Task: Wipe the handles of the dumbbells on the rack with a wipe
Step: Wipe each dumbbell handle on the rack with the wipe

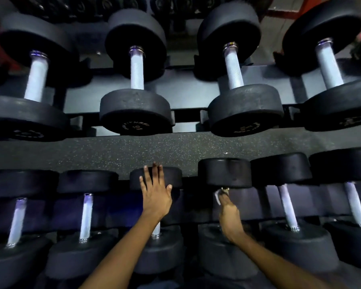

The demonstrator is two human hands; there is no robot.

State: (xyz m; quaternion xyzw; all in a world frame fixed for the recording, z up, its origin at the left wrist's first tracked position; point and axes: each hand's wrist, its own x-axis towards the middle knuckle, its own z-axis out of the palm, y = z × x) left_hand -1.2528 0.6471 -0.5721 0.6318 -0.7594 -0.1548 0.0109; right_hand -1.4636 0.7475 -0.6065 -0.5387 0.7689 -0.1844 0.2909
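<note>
Dim gym; a strip of black speckled rubber flooring (117,152) is seen between two tiers of a dark metal rack (186,90). The right hand (229,215) is curled round the handle of a lower-tier dumbbell (224,173), a white wipe (217,196) pinched under the fingers just below the far head. Just beside it, to the left, the left hand (155,192) is laid flat, fingers straight and spread, on the round matte head of the neighbouring dumbbell (175,176). Knurled silver handles are flanked closely by rubber heads; little room is left between them.
</note>
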